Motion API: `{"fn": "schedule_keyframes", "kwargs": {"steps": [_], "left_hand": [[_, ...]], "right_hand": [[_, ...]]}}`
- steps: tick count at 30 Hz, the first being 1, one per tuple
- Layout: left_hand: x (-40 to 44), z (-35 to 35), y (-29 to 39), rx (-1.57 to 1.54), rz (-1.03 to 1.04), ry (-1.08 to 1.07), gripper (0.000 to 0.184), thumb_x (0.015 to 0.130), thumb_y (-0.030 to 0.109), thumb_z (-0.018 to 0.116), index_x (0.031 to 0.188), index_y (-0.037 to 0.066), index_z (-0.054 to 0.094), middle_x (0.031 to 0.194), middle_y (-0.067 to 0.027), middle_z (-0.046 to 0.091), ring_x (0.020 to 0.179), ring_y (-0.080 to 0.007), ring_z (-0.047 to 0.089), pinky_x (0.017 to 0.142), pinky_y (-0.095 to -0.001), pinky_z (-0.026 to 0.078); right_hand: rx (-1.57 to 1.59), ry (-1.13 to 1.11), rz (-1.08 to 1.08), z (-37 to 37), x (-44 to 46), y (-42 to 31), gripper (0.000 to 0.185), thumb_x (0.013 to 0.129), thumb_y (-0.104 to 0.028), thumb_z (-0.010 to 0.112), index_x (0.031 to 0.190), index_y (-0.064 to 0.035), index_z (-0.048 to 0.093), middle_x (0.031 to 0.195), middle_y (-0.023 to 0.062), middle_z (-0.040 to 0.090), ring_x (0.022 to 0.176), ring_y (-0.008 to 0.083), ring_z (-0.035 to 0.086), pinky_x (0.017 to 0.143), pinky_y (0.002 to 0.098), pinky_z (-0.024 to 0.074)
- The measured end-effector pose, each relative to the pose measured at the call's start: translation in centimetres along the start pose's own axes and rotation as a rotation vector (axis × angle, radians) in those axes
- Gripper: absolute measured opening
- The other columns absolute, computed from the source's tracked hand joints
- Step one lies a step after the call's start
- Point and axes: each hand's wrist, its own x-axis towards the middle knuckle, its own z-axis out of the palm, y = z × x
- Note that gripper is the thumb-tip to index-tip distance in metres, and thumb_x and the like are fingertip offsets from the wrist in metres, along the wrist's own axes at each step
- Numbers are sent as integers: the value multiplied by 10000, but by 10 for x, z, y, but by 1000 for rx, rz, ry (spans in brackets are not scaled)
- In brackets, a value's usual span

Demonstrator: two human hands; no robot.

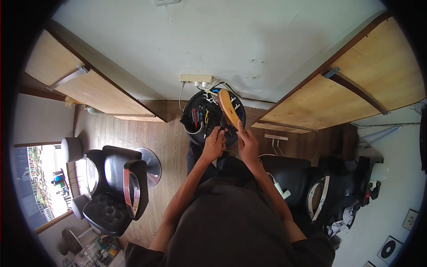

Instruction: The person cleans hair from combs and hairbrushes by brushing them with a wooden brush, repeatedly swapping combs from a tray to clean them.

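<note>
My right hand (pixel 248 144) is closed around the lower end of a wooden hairbrush (pixel 228 108), its pale curved back showing and dark bristles facing left. The brush is held above a round black tray (pixel 188 106). Close beside it, my left hand (pixel 215 144) is closed with fingertips pinched over the tray's near edge; anything between them is too small and dark to make out. In the tray lie a red-and-black item (pixel 195 115), a yellow item (pixel 207 116), several white clips and other dark tools.
Behind the tray, a power strip (pixel 195 79) with plugs and cords is on the wall. Wooden panels flank both sides. A black salon chair (pixel 116 187) stands left, another black chair (pixel 284 171) right, with a white hair dryer (pixel 281 189) on it.
</note>
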Motion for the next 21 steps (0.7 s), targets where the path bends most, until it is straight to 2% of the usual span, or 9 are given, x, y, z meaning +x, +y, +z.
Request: {"fn": "schedule_keyframes", "kwargs": {"steps": [1, 3, 11, 13, 16, 21], "left_hand": [[0, -1, -1, 1, 0, -1, 231, 1144, 222, 438, 1249, 51, 554, 758, 18, 442, 491, -44, 400, 387, -238, 270], [-2, -3, 0, 34, -3, 3, 239, 1132, 215, 468, 1236, 32, 582, 718, 0, 514, 507, -58, 496, 419, -251, 371], [-10, -9, 2, 16, -24, -5, 238, 1131, 218, 472, 1229, 41, 597, 729, -1, 524, 517, -56, 493, 435, -250, 379], [-14, -8, 5, 15, -33, -3, 237, 1131, 218, 472, 1226, 41, 599, 730, 0, 524, 517, -56, 490, 435, -249, 378], [-17, -7, 6, 47, -17, 19, 234, 1132, 216, 470, 1226, 45, 599, 730, 3, 519, 512, -51, 474, 429, -247, 368], [-20, -12, 4, 12, -95, -23, 238, 1137, 229, 461, 1232, 60, 600, 726, 19, 495, 493, -41, 434, 406, -246, 330]], "right_hand": [[10, 27, -13, 3, 2, 1, 620, 974, 2, 676, 1554, -168, 538, 886, 150, 605, 769, 311, 675, 682, 384, 532], [15, 33, -2, 7, 8, 3, 619, 974, 4, 672, 1554, -162, 536, 878, 150, 601, 758, 309, 665, 676, 384, 528], [-12, 36, 13, 11, 27, 4, 606, 986, 8, 648, 1560, -143, 526, 838, 151, 566, 691, 295, 593, 648, 380, 506], [-40, 79, -1, 13, 31, 5, 557, 1002, -10, 647, 1538, -131, 554, 820, 143, 598, 672, 258, 595, 636, 348, 496], [-27, 64, -2, 14, 35, 10, 578, 1007, -15, 627, 1562, -137, 521, 845, 153, 570, 708, 299, 598, 656, 389, 511], [-87, 55, 46, 14, 42, 16, 568, 1011, -27, 628, 1559, -135, 524, 848, 153, 572, 710, 306, 606, 660, 392, 511]]}}
